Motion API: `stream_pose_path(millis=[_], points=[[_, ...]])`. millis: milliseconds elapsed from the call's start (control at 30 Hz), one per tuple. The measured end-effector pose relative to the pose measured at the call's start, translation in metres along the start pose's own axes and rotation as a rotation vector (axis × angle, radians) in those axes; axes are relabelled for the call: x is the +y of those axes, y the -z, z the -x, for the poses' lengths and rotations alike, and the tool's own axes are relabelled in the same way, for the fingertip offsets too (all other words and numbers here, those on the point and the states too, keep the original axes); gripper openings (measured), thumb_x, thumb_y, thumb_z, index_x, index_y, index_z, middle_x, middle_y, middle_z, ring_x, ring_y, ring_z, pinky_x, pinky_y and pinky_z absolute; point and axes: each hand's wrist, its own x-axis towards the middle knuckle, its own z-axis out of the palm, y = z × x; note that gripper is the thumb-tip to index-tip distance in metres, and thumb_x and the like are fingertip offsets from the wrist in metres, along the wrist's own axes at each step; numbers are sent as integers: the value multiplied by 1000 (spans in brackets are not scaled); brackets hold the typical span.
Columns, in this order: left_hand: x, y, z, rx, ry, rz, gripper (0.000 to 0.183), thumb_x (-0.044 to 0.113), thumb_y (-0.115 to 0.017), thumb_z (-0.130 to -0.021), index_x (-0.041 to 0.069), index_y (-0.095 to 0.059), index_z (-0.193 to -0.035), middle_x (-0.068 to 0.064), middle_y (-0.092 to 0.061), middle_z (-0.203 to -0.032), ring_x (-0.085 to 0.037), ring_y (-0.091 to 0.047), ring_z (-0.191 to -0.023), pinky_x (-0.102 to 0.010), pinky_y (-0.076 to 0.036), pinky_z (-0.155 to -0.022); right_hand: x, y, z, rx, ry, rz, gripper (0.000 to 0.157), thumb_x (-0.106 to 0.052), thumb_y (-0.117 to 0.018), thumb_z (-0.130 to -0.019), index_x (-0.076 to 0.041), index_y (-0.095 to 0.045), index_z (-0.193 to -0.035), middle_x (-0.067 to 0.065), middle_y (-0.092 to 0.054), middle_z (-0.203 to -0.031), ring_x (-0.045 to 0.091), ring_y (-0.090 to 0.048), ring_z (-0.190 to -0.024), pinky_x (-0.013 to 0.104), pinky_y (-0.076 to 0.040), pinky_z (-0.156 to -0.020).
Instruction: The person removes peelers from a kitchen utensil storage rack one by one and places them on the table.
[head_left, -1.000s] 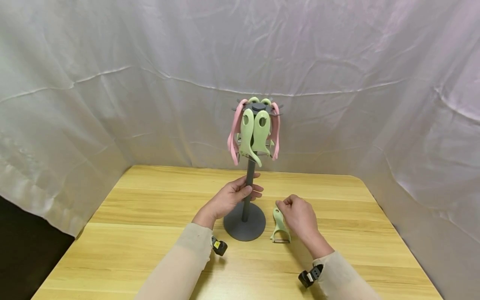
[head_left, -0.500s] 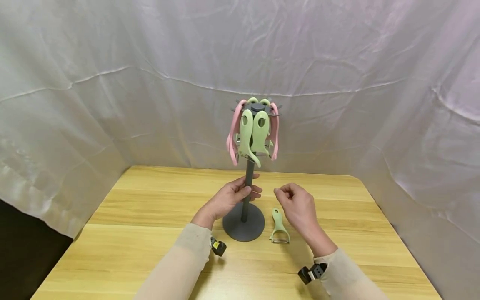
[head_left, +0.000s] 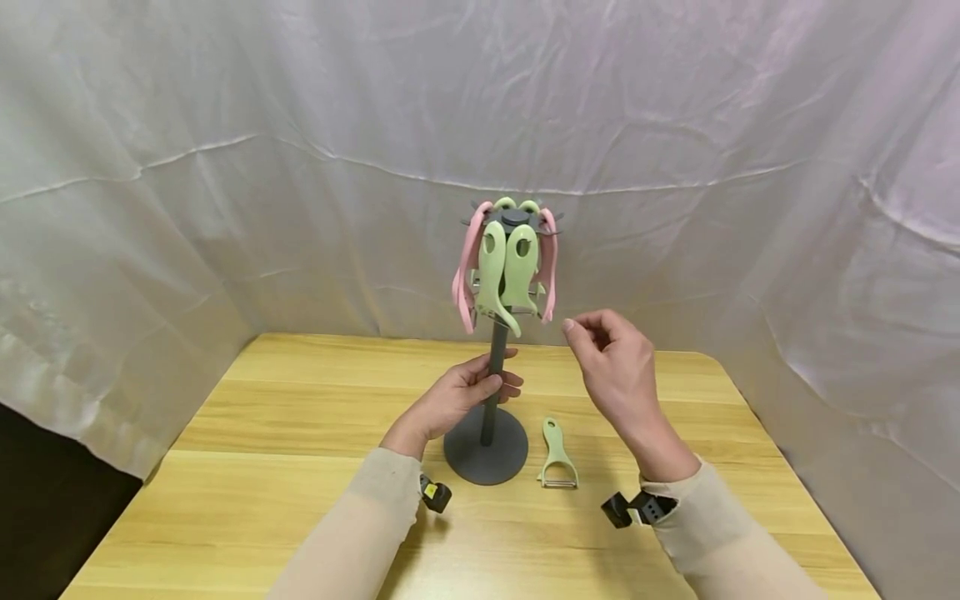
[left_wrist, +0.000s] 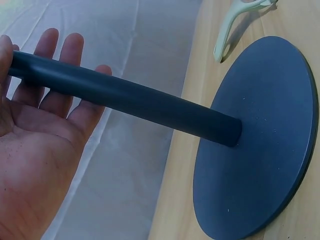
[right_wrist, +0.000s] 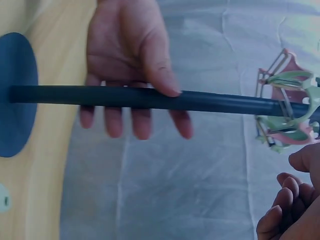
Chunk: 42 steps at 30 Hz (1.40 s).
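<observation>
A dark grey rack (head_left: 486, 446) with a round base and upright pole stands on the table. Around its pole my left hand (head_left: 453, 398) is wrapped, thumb in front and fingers behind; the left wrist view shows the palm against the pole (left_wrist: 150, 107). Several green and pink peelers hang from the rack's top hooks, among them a green peeler (head_left: 520, 271) in front and a pink peeler (head_left: 468, 267) on the left. Right of the base lies another green peeler (head_left: 556, 457), blade end toward me. My right hand (head_left: 618, 362) is raised above it, fingers curled and holding nothing.
The wooden table (head_left: 262, 500) reaches back to a pale cloth curtain (head_left: 360, 167) hanging behind and at both sides. Black cameras are strapped to both wrists, such as the right wrist camera (head_left: 618, 510).
My right hand has come off the green peeler on the table and risen up and to the right, toward the height of the hanging peelers. My left hand keeps its grip on the pole.
</observation>
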Motion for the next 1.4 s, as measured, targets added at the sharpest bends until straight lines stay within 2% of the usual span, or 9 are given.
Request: stream_pose_path(millis=[333, 633, 833, 1000, 1167, 1400], points=[[2, -1, -1, 4, -6, 8, 50, 8, -56, -110, 15, -48, -158, -26, -67, -134, -32, -69, -126, -42, -54, -109, -13, 7, -5, 33, 27, -29, 22, -27, -68, -105, -7, -76, -104, 8, -67, -84, 19, -58, -74, 21, -45, -63], [2, -1, -2, 6, -9, 0, 47, 8, -55, -110, 13, -50, -157, -20, -71, -131, -33, -69, -126, -43, -54, -109, -22, 13, -9, 50, 34, -59, 23, -29, -68, -105, -8, -76, -103, 7, -67, -84, 19, -57, -73, 20, -44, -63], [2, -1, -2, 10, -1, -14, 47, 8, -54, -110, 14, -50, -157, -21, -70, -133, -34, -68, -127, -43, -54, -109, -33, 16, -21, 55, 58, -99, 26, -35, -69, -104, -10, -78, -106, 5, -68, -86, 17, -57, -74, 22, -44, -63], [2, -1, -2, 9, 7, -23, 47, 10, -53, -111, 16, -49, -157, -20, -70, -134, -32, -68, -128, -43, -54, -109, -41, 18, -32, 19, 62, -132, 29, -40, -70, -102, -14, -79, -109, 4, -70, -90, 16, -58, -77, 23, -45, -65], [1, -1, -1, 7, 9, -19, 47, 11, -54, -111, 16, -49, -158, -20, -70, -134, -32, -68, -128, -44, -53, -110, -44, 19, -39, -36, 48, -146, 28, -38, -72, -102, -13, -80, -113, 4, -73, -98, 15, -61, -83, 23, -47, -69], [0, 0, -1, -1, 7, -18, 48, 11, -54, -111, 16, -48, -158, -29, -64, -139, -31, -68, -128, -43, -53, -110, -43, 20, -50, -111, 34, -186, 33, -38, -74, -101, -12, -79, -120, 5, -73, -104, 15, -62, -87, 21, -49, -71]])
